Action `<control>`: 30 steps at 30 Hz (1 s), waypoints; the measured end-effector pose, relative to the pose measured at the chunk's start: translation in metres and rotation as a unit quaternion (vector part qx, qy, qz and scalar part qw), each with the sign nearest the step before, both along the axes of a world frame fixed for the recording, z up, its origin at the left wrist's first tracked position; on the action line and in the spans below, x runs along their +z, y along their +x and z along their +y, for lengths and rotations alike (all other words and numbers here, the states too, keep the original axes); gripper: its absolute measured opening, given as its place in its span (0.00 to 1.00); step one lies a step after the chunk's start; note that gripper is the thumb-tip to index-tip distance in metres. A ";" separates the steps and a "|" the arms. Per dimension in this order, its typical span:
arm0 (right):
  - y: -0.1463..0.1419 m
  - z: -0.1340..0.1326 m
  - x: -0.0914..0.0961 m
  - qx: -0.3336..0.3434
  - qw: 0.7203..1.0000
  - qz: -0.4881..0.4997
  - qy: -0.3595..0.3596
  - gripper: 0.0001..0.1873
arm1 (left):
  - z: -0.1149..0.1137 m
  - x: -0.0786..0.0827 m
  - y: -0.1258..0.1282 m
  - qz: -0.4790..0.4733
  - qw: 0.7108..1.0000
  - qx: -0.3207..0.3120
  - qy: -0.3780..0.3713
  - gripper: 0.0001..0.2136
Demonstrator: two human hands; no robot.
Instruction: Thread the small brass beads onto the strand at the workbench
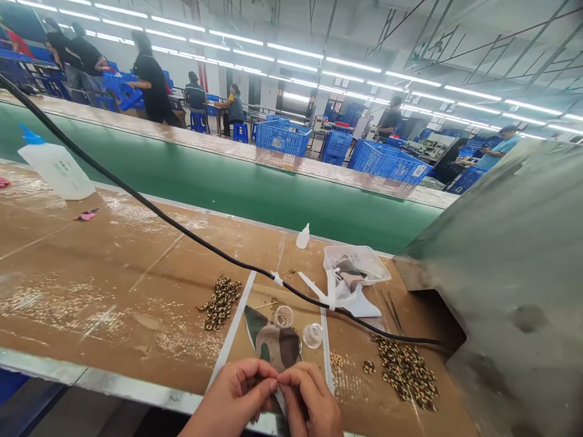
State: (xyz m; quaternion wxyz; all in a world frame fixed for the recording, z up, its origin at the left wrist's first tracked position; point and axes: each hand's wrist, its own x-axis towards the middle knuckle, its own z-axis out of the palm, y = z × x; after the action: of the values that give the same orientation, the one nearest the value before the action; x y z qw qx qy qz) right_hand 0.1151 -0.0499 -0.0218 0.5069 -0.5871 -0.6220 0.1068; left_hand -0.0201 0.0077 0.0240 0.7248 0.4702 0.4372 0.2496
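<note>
At the table's front edge, my left hand (243,391) and my right hand (312,397) meet with thumbs and fingertips pinched together. Whatever sits between the fingertips is too small to make out. Just beyond and partly beneath them lies a camouflage cloth piece (273,343). Two small clear cups, one (284,316) by the cloth's far edge and another (313,335) to its right, stand close by. A pile of small dark-and-gold pieces (221,303) lies to the left, and a larger pile (407,373) to the right, with tiny beige bits (336,359) nearer my right hand.
A black cable (182,227) crosses above the work area. Tweezers (394,312), a plastic tub (357,264) with camouflage cloth, a small white bottle (303,237) and a large bottle (59,170) stand around. A grey metal housing (514,291) bounds the right; a green belt (218,182) runs behind.
</note>
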 end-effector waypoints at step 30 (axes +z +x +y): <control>-0.006 0.004 0.004 -0.026 0.999 0.022 -0.026 0.09 | 0.006 -0.005 0.003 -0.049 0.993 0.055 -0.088 0.11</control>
State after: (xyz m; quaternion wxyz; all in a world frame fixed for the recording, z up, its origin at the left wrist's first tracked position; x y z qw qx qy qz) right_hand 0.1092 -0.0462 -0.0181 0.5077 -0.6138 -0.5922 0.1221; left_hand -0.0175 0.0137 0.0186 0.7693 0.3673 0.4460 0.2724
